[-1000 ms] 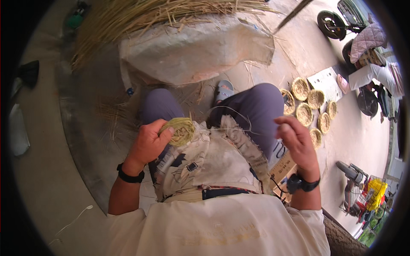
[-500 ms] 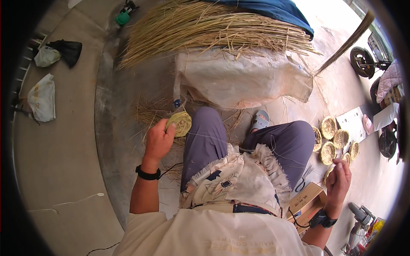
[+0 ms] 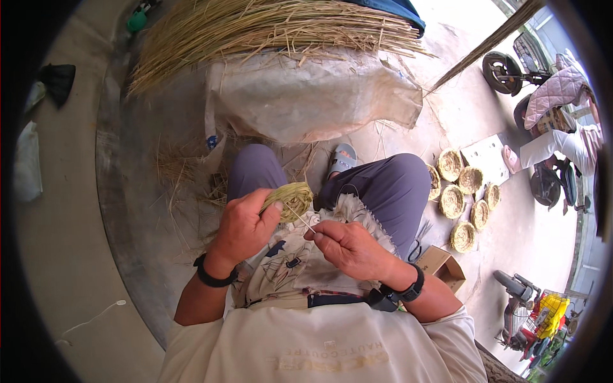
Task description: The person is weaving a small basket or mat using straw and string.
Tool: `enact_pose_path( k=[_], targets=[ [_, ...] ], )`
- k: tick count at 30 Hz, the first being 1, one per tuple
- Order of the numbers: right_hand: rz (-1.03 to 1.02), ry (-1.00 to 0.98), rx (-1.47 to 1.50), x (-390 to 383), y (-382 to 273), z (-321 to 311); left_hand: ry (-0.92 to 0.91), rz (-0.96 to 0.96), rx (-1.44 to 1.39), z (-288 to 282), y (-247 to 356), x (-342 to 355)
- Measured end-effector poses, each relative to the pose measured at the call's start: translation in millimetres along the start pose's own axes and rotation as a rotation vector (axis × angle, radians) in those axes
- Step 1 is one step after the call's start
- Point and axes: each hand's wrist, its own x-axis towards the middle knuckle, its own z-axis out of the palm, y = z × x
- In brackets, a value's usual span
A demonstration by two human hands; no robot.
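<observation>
My left hand [image 3: 246, 230] grips a small yellow-green coiled straw piece [image 3: 292, 196] over my lap, thumb on its face. Just right of it, my right hand [image 3: 345, 249] is closed on a thin pale needle-like strand [image 3: 301, 218] that runs up to the coil; whether it is needle or cord is hard to tell. A worn patterned cloth [image 3: 281, 274] covers my lap, and a thin loop of thread shows by my knee.
Straw stalks [image 3: 274, 32] lie on a plastic sheet [image 3: 313, 96] ahead. Several round straw baskets [image 3: 452, 202], a cardboard box [image 3: 447, 271] and scissors [image 3: 418, 246] are at right, near scooters [image 3: 530, 313] and another seated person [image 3: 549, 147]. Bags [image 3: 27, 163] lie at left.
My right hand has moved from far out at the right, where thread stretched toward it, in to the coil. The coil in my left hand has moved toward the middle of my lap.
</observation>
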Motion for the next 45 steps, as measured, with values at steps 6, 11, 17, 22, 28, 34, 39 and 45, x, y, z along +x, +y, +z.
enact_pose_path(
  k=[6,11,17,22,28,34,39,45],
  targets=[
    [0.002,0.007,0.025,-8,4,-1,-0.01,0.027,0.016,7,1,0],
    [0.269,-0.045,0.268,-4,-12,-7,0.055,0.116,0.197,16,7,-2],
    [0.344,-0.012,0.311,15,-19,-5,0.044,0.177,0.299,29,17,-6],
    [0.137,-0.077,0.067,3,0,-10,0.011,0.255,0.332,21,2,1],
    [-0.009,-0.037,-0.109,7,15,2,-0.036,0.257,0.416,23,11,-5],
    [-0.156,0.177,-0.46,9,-9,-30,-0.157,0.342,0.433,19,17,-5],
    [0.094,-0.001,-0.533,39,7,-18,-0.294,0.458,0.489,30,25,-14],
    [0.026,0.277,0.037,58,33,-20,-0.331,0.52,0.462,31,37,-18]
  ],
)
